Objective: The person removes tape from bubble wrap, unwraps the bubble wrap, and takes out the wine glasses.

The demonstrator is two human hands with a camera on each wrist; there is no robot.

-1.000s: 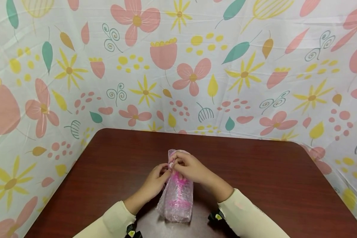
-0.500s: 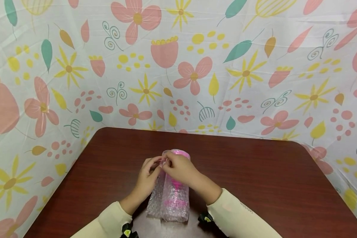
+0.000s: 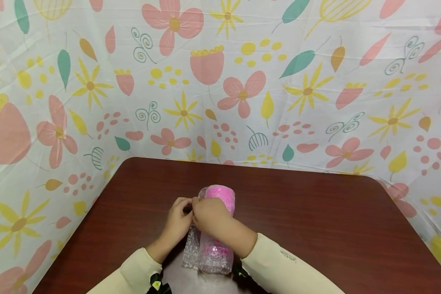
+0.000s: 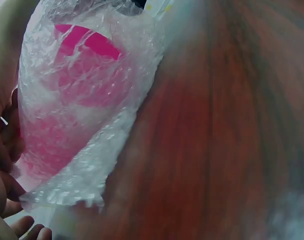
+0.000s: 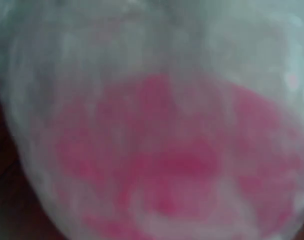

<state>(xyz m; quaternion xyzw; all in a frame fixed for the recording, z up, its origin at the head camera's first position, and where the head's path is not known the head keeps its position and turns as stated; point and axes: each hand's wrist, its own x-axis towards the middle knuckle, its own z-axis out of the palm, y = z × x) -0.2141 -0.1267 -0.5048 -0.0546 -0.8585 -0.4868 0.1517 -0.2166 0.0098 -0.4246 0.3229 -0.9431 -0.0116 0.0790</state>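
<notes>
A pink cylindrical object (image 3: 223,194), rolled in clear bubble wrap (image 3: 216,261), lies lengthwise on the table; its exact kind is hidden by the wrap. A loose flap of the wrap hangs along its left side. My left hand (image 3: 178,219) pinches the flap's edge near the far end. Right beside it, my right hand (image 3: 210,214) lies across the bundle, its fingertips on the same edge, partly hidden. In the left wrist view, fingers (image 4: 4,192) hold the bubble wrap (image 4: 87,172) at its corner. Blurred pink and clear wrap (image 5: 176,150) fills the right wrist view.
The dark red-brown wooden table (image 3: 308,220) extends around the bundle on both sides. Behind it and to the left hangs a white curtain (image 3: 220,102) printed with flowers and leaves. A pale shiny patch (image 3: 194,281) shows at the table's near side.
The bubble wrap flap has come away to the left of the bundle, and more pink shows at the far end. Both hands have shifted left and slightly toward me, along the flap's edge.
</notes>
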